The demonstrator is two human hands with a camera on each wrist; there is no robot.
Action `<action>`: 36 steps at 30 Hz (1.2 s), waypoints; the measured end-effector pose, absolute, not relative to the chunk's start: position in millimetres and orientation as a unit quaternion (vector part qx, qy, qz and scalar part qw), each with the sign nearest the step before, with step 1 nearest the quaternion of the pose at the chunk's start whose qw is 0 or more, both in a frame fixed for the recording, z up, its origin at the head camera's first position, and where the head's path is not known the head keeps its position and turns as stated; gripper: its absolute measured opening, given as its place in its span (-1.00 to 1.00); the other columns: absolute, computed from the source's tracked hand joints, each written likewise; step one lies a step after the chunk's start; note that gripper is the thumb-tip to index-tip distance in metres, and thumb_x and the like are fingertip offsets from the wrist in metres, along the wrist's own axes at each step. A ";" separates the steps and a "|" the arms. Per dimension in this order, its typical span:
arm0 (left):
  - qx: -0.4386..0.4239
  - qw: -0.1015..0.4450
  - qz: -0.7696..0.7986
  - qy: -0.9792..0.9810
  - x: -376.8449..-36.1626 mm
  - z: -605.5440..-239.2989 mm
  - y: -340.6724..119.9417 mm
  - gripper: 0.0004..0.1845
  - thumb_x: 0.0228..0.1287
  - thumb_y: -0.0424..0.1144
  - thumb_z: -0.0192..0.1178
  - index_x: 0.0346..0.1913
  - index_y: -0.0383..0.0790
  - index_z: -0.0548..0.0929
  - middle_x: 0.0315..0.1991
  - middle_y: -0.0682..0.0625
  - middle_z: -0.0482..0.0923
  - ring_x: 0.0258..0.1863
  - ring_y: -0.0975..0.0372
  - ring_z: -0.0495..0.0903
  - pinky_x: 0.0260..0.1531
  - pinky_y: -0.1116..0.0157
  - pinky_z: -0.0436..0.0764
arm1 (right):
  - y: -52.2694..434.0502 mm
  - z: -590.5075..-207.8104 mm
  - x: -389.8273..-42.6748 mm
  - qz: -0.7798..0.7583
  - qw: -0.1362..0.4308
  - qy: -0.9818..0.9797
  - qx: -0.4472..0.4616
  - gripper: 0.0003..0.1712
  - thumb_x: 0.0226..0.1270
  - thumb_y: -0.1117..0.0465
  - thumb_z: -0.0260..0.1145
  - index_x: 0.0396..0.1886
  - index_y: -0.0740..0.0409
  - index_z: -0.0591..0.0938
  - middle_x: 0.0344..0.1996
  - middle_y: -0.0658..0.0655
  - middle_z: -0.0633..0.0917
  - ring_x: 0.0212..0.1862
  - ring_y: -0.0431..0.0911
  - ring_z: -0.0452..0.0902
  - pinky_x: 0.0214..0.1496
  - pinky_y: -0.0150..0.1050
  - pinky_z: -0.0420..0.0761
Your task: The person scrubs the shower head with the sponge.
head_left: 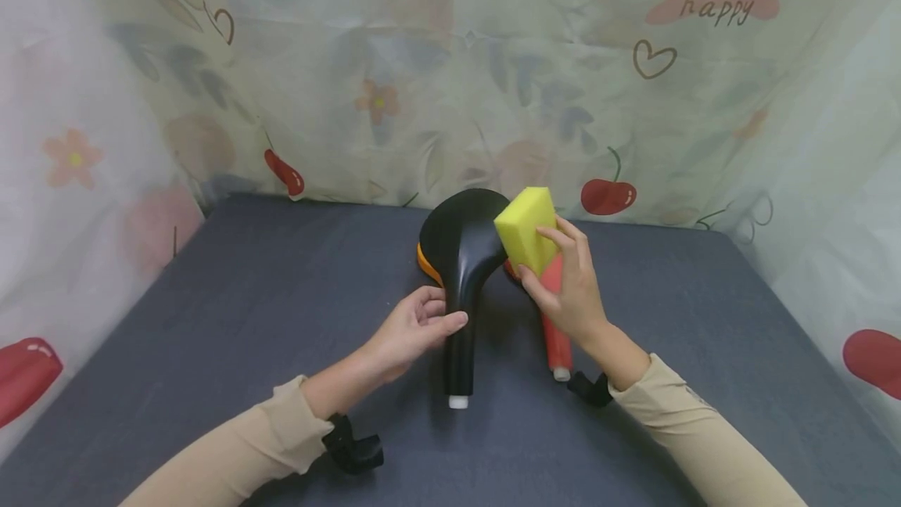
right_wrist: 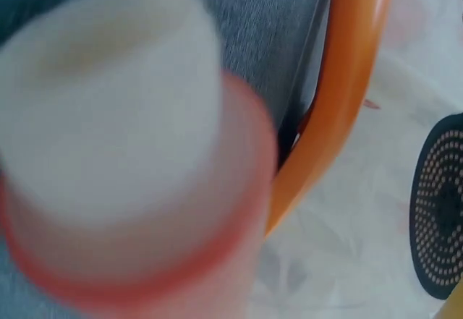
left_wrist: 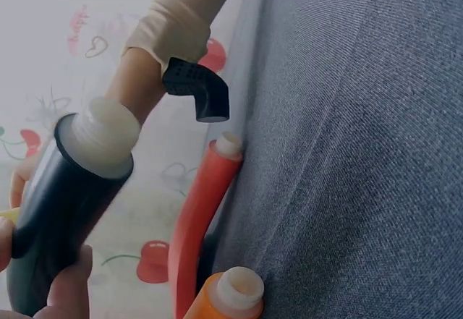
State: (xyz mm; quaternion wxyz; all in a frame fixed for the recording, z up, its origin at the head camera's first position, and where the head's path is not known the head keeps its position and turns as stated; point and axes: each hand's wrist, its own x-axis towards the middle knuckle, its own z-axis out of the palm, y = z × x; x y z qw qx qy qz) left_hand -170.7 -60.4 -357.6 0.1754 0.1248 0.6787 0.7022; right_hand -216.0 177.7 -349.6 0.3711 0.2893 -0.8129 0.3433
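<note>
My left hand [head_left: 415, 331] grips the handle of a black shower head [head_left: 461, 257], its white threaded end [left_wrist: 107, 131] pointing toward me. A yellow sponge [head_left: 524, 229] is pinched between the thumb and fingers of my right hand [head_left: 573, 288]. The sponge overlaps the right edge of the black head in the head view; I cannot tell if they touch. In the right wrist view the black head's dotted spray face [right_wrist: 441, 207] shows, with a corner of the sponge below it. Behind the black one, an orange shower head [head_left: 428, 264] is mostly hidden.
A red shower head [head_left: 556, 339] lies on the dark table [head_left: 303, 280] beneath my right hand, partly covered by it. Patterned cloth [head_left: 464, 100] hangs behind the table and along both sides. A black wrist mount [head_left: 355, 448] juts from my left sleeve.
</note>
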 end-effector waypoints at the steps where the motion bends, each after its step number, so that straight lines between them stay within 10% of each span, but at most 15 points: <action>1: 0.125 0.176 0.705 0.675 -170.9 -357.6 -60.4 -0.51 0.25 -0.29 0.16 0.16 -0.40 0.27 0.07 -0.29 0.52 -0.20 0.33 0.60 -0.12 0.32 0.60 | 176.4 -350.2 -215.1 0.347 0.369 -0.811 0.292 -0.35 -0.03 0.38 0.37 0.10 0.28 0.34 0.17 0.43 0.33 0.16 0.23 0.31 -0.09 0.12 0.52; 9: 0.123 0.175 0.735 0.643 -171.5 -353.8 -58.6 -0.55 0.29 -0.31 0.12 0.15 -0.45 0.26 0.10 -0.33 0.49 -0.24 0.39 0.60 -0.15 0.36 0.62 | 167.3 -357.2 -207.1 0.306 0.377 -0.797 0.359 -0.46 0.25 0.01 0.22 0.04 0.31 0.35 0.09 0.46 0.31 0.14 0.25 0.33 -0.01 0.11 0.53; 16: 0.122 0.183 0.742 0.633 -170.8 -353.0 -58.3 -0.53 0.29 -0.31 0.12 0.16 -0.45 0.25 0.15 -0.38 0.43 -0.22 0.40 0.60 -0.12 0.37 0.61 | 171.1 -349.8 -217.5 0.354 0.359 -0.811 0.298 -0.32 -0.04 0.37 0.38 0.09 0.29 0.28 0.13 0.41 0.31 0.13 0.20 0.28 -0.02 0.09 0.49; 36: 0.143 0.195 0.724 0.646 -169.4 -354.2 -60.5 -0.42 0.23 -0.20 0.21 0.20 -0.36 0.23 0.11 -0.28 0.47 -0.18 0.33 0.59 -0.09 0.32 0.60 | 174.9 -332.6 -223.9 0.441 0.283 -0.817 0.240 -0.36 0.18 0.31 0.23 0.23 0.31 0.23 0.08 0.35 0.40 0.04 0.10 0.40 0.05 -0.21 0.44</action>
